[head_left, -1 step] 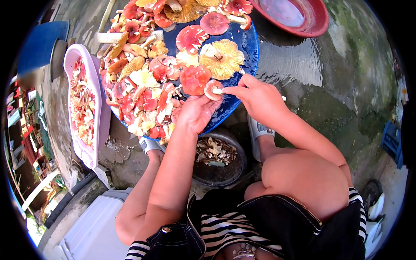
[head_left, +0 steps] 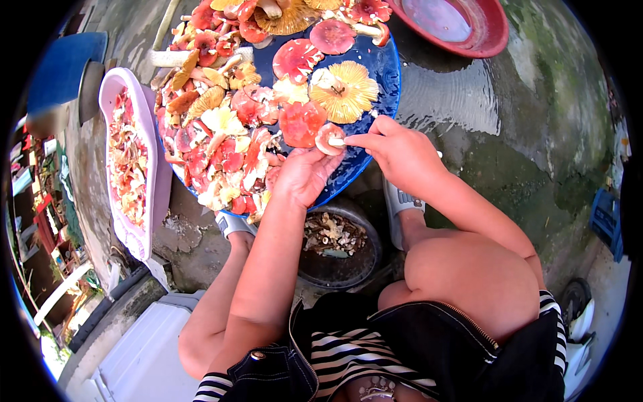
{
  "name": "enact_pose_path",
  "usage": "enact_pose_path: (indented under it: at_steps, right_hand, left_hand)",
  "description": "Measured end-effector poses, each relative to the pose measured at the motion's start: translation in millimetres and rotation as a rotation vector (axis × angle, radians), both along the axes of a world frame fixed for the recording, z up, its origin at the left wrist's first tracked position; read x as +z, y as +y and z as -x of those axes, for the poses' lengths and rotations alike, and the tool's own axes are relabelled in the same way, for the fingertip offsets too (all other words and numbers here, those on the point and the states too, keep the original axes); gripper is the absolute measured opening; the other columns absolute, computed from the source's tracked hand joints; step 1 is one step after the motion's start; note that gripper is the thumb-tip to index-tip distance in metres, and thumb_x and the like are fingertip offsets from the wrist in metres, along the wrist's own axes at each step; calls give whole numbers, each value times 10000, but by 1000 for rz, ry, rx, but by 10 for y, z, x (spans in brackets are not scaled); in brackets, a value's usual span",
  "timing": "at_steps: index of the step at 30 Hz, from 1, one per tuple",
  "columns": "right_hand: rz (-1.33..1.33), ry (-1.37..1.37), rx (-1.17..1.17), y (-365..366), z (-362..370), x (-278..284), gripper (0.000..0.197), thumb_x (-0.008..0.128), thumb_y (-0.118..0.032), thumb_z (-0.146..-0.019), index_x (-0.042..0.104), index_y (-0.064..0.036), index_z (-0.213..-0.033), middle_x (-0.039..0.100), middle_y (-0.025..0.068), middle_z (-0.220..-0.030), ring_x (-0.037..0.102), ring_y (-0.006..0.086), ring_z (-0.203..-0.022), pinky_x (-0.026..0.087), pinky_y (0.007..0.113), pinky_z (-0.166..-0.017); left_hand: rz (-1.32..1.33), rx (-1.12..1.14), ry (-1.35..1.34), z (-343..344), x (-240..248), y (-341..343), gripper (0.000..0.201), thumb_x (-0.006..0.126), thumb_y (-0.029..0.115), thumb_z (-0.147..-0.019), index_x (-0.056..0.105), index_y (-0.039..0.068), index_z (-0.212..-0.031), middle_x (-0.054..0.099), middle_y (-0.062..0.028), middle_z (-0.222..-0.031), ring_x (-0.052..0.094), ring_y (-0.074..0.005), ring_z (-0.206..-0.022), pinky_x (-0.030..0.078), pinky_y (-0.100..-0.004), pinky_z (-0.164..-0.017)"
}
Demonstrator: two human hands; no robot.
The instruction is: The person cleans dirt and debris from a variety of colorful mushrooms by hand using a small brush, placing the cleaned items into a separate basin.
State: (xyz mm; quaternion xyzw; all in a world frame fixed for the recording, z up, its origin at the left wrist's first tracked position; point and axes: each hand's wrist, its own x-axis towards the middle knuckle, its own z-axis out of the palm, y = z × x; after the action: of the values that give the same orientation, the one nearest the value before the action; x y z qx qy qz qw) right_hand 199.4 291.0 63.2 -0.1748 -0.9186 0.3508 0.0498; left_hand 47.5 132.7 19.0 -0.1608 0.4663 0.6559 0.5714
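Note:
A small pinkish mushroom (head_left: 330,139) with a short white stem is held over the near edge of a round blue tray (head_left: 387,84). My left hand (head_left: 305,173), palm up, grips its cap in the fingertips. My right hand (head_left: 400,153) is closed in a pinch at the stem's end; whether something small is also between its fingers, I cannot tell. Just beyond lie a red-capped mushroom (head_left: 303,124) and a large yellow one (head_left: 343,92) with its gills up. Many red and yellow mushrooms (head_left: 224,157) are heaped on the tray's left side.
A pink tub (head_left: 155,167) of mushroom pieces stands to the left. Below the tray, between my feet, sits a dark basin (head_left: 341,273) with scraps. A red basin (head_left: 492,33) holding water is at the far right, on wet concrete (head_left: 509,147). A white box (head_left: 144,348) stands lower left.

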Motion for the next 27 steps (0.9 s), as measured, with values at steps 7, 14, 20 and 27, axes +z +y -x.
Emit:
enact_pose_path:
  at_steps: [7,14,20,27]
  right_hand:
    - [120,-35,-41,-29,14,-1,317,603,-81,-877,709,-230,-1136,594,82,-944,651,296,-844,536,420,-696]
    - [56,-73,-27,3,24,-5,319,594,-84,-877,709,-223,-1140,582,87,-918,646,301,-810,530,424,-676]
    - [53,-43,-33,-5,2,-21,339,595,-71,-839,712,-218,-1121,545,89,-854,627,308,-755,524,426,-643]
    - [-26,-38,-58,-23,42,19,282,600,-95,-887,719,-227,-1106,592,61,-907,652,293,-783,535,421,-655]
  left_hand:
    - [-36,20,-31,-17,34,11,341,542,-39,-942,537,-33,-1283,610,-164,-1255,627,-274,-1138,522,-400,-1007]
    - [-36,31,-5,-44,62,44,351,537,-45,-942,529,-26,-1292,608,-158,-1264,614,-280,-1165,508,-410,-1029]
    - [-24,45,22,-42,59,42,331,551,-39,-937,546,-30,-1268,617,-148,-1255,613,-272,-1170,516,-404,-1024]
    - [-54,30,19,-35,46,39,341,540,-31,-949,530,-48,-1290,605,-152,-1267,627,-279,-1140,532,-400,-1001]
